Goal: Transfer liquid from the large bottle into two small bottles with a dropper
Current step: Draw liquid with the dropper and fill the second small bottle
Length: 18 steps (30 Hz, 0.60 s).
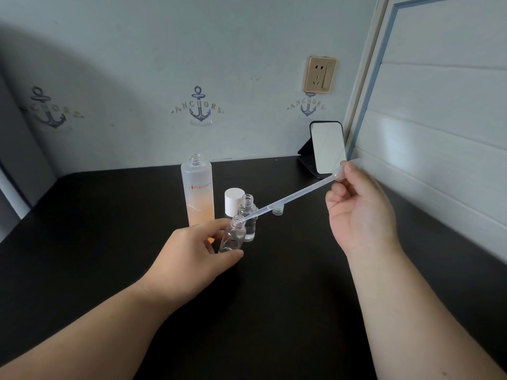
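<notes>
A tall frosted large bottle (pixel 198 189) stands uncapped on the black table (pixel 109 229), with orange liquid in its lower part. My left hand (pixel 197 249) grips a small clear bottle (pixel 233 235), tilted toward the right. My right hand (pixel 359 209) pinches the bulb of a long clear dropper (pixel 290 197), and the dropper's tip rests in the mouth of the held small bottle. A second small clear bottle (pixel 248 215) stands upright just behind, holding some clear liquid.
A white cap (pixel 234 200) stands behind the small bottles and a small clear cap (pixel 277 210) lies to their right. A small mirror (pixel 327 148) on a black stand sits at the back right by the wall. A panelled wall runs along the table's right edge.
</notes>
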{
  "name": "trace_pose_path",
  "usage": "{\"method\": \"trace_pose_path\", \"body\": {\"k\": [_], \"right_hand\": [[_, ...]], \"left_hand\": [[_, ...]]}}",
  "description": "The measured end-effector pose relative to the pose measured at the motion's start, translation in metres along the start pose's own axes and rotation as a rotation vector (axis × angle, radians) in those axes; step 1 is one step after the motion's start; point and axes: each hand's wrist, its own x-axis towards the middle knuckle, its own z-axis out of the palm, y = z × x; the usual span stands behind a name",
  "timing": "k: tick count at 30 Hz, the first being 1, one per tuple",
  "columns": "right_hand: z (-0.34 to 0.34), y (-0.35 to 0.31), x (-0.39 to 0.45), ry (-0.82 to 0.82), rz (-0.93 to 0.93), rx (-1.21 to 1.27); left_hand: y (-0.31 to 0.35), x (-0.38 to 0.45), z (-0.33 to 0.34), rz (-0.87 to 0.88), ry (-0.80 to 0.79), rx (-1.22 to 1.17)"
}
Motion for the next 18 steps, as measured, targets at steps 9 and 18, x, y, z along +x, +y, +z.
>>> {"method": "trace_pose_path", "body": {"k": [9, 18], "right_hand": [[-0.0024, 0.0004, 0.0022, 0.014, -0.007, 0.001], [-0.0026, 0.0003, 0.0021, 0.035, -0.018, -0.025]], "left_hand": [[0.0001, 0.0007, -0.0008, 0.003, 0.002, -0.004], [-0.0008, -0.0009, 0.0000, 0.007, 0.034, 0.002]]}}
